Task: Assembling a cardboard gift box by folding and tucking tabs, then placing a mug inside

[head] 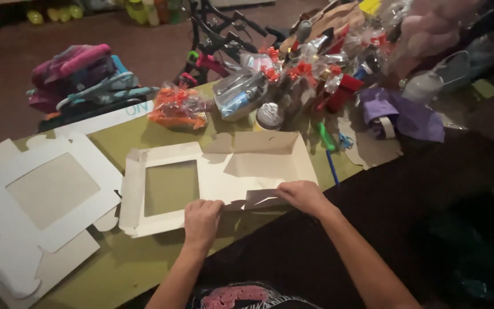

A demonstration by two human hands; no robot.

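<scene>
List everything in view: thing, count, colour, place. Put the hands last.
window box: one, white card, half folded, middle of the table under both hands
flat box blank: one on top, maybe more beneath, white with a window, left on the table
table: one, olive green top
wrapped gift packs: several, clear wrap with red bows, far side of the table
orange pack: one, wrapped, behind the window box
purple paper: one heap, right of the packs
blue pen: one, right of the window box
pink bundle: one, pink and blue, on the floor at left
left hand: on the box's near edge
right hand: pressing a near flap
</scene>
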